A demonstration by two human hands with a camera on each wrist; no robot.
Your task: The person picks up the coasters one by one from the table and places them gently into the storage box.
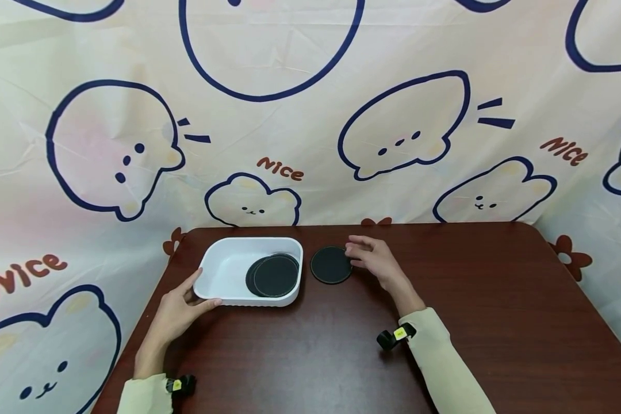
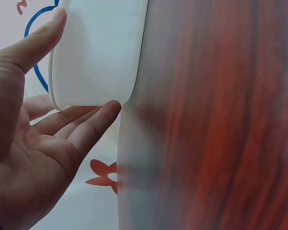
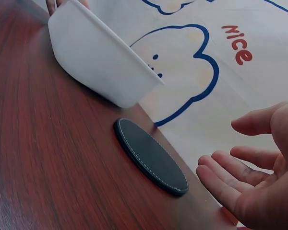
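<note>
A white plastic basin stands at the back left of the table, with overlapping round black coasters lying in its right end. At the basin's left end my left hand grips it, thumb on the front wall and fingers round the left side. The left wrist view shows that thumb near the rim. Just right of the basin, black coasters with pale stitching round the edge lie flat on the table. Beside them is my right hand, fingers loosely extended and holding nothing, fingertips overlapping their right edge in the head view.
The dark brown wooden table reaches forward and to the right. Behind its back edge hangs a pale cloth printed with blue-outlined cartoon animals. Each wrist wears a dark band with a small camera.
</note>
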